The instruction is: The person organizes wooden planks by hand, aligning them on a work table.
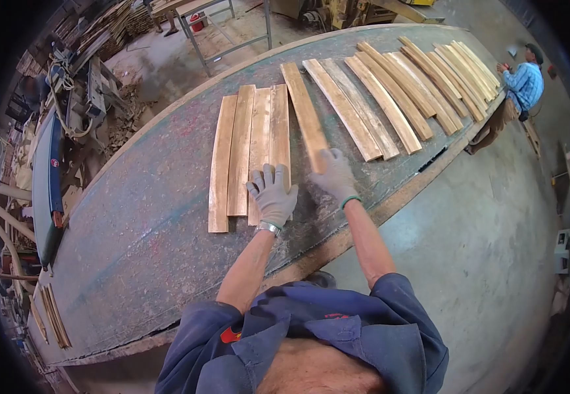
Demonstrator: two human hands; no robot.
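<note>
Our left hand (272,195) lies flat, fingers spread, on the near ends of four joined slats (249,154). Our right hand (335,176) grips the loose slat (304,113) just beside them. Bare workbench (147,223) stretches leftward; its front edge runs close below our wrists.

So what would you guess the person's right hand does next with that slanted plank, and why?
Probably slide it left and swing it straight. The right hand rests on the near end of the slanted plank, which leans away from the four packed planks. The left hand presses on that group's nearest plank, seemingly steadying it. A gap still shows between the two, so closing it looks like the natural small move.
</note>
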